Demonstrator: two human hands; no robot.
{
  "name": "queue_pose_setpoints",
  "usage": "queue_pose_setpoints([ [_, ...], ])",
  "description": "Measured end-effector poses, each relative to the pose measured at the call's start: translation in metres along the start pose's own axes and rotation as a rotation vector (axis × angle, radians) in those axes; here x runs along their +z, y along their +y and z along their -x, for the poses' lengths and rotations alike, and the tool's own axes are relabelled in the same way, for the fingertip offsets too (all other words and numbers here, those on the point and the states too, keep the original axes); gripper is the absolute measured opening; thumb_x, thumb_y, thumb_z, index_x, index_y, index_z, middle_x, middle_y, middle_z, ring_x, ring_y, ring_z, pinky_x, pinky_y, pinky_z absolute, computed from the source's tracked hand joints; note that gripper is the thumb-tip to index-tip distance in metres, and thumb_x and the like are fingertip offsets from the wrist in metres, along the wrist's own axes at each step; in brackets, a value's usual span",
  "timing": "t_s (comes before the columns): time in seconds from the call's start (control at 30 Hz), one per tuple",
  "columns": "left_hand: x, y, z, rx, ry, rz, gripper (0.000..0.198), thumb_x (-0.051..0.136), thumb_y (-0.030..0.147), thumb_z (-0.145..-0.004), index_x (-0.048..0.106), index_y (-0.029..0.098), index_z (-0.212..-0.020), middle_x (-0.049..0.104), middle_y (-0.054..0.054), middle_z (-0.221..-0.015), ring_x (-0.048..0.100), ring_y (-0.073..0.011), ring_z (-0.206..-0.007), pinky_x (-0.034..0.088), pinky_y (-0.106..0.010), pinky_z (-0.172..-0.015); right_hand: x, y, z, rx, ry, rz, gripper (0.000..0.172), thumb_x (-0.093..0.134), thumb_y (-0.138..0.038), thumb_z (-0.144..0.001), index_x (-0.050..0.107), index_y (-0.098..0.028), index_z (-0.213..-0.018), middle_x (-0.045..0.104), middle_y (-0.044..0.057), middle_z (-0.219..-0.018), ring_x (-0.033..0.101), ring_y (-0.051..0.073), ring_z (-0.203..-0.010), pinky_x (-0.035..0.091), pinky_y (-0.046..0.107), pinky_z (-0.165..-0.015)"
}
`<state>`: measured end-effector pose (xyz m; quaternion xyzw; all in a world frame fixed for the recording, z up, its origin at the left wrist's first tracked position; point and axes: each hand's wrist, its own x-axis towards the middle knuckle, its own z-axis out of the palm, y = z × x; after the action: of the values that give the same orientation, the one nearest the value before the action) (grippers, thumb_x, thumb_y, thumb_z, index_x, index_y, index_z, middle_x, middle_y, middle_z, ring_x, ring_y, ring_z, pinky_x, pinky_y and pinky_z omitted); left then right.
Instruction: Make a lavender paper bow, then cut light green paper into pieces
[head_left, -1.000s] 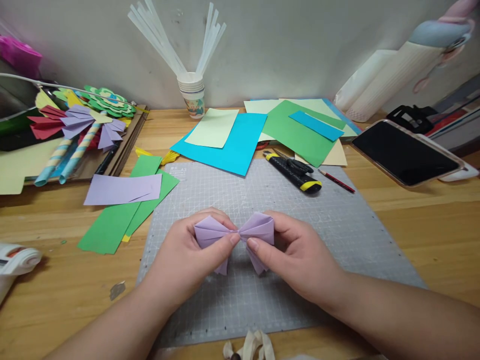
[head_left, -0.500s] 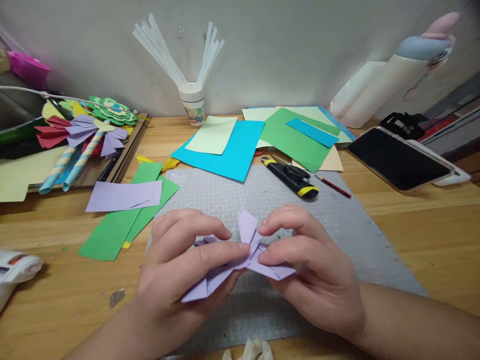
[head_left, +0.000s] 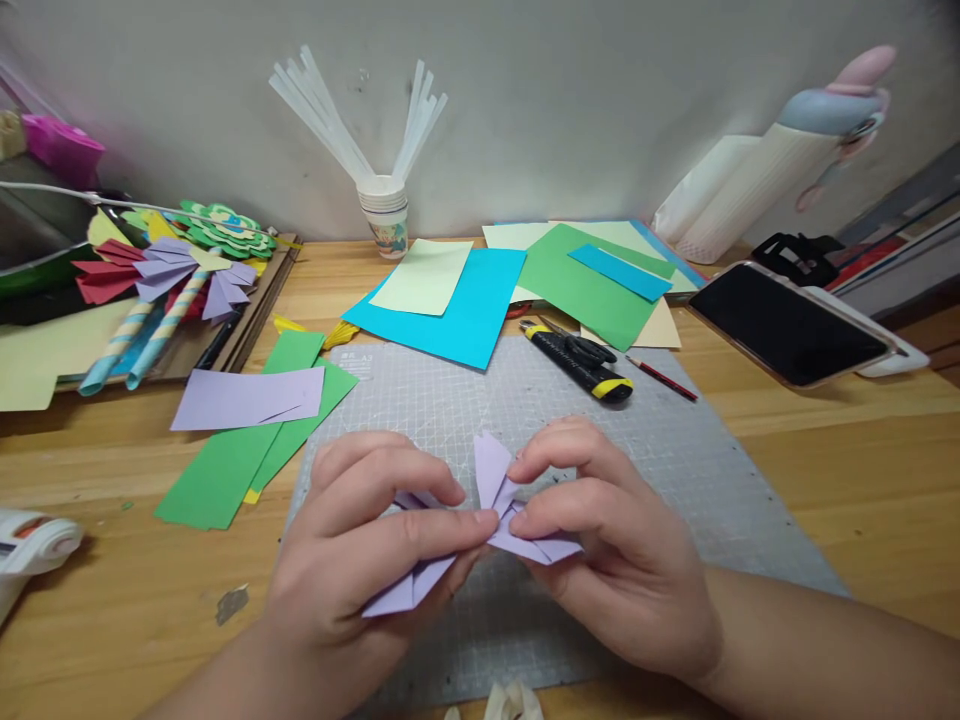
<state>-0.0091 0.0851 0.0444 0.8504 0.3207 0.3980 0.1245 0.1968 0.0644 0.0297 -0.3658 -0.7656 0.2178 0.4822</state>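
Note:
Between my two hands is a folded purple paper piece (head_left: 493,470) with several pointed petals fanning out from its middle. My left hand (head_left: 367,540) grips its left side, the index fingertip pressed near the centre and the thumb mostly hidden beneath. On the other side my right hand (head_left: 615,540) pinches the right petals, two fingers on top and the thumb below. Both hands are over a grey cutting mat (head_left: 705,480). Fingers cover part of the folds on the left.
Green paper strips (head_left: 225,475) and a purple strip (head_left: 247,397) lie left. Behind the mat are blue paper (head_left: 480,310), a utility knife (head_left: 581,365), scissors (head_left: 589,348) and a pencil (head_left: 661,378). A phone (head_left: 795,322) rests right; paper cups (head_left: 388,225) hold white sticks.
My fingers still hold the purple paper, with the left index finger now covering more of its left part. The whole view has shifted slightly, with most things a little lower.

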Motion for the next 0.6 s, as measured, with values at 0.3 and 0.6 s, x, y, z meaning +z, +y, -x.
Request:
queue_pose_setpoints([
  [0.3, 0.006, -0.002, -0.003, -0.095, 0.011, 0.132, 0.021, 0.068, 0.012, -0.078, 0.071, 0.029, -0.089, 0.063, 0.002, -0.078, 0.057, -0.014, -0.078, 0.045, -0.029, -0.075, 0.009, 0.005, 0.004, 0.106, 0.033, -0.09, 0.028, 0.067, -0.013, -0.079, 0.058, -0.027, -0.102, 0.061, 0.003, -0.101, 0.06, 0.019, -0.096, 0.045, 0.039, -0.087],
  [0.6, 0.011, -0.001, -0.004, -0.504, 0.02, 0.446, 0.006, 0.072, 0.021, -0.074, 0.076, 0.025, -0.072, 0.062, -0.003, -0.075, 0.059, -0.0151, -0.072, 0.047, -0.027, -0.063, 0.011, 0.01, 0.004, 0.193, 0.013, -0.131, 0.023, 0.065, -0.017, -0.081, 0.058, -0.026, -0.102, 0.06, 0.005, -0.102, 0.058, 0.022, -0.1, 0.047, 0.041, -0.087],
])
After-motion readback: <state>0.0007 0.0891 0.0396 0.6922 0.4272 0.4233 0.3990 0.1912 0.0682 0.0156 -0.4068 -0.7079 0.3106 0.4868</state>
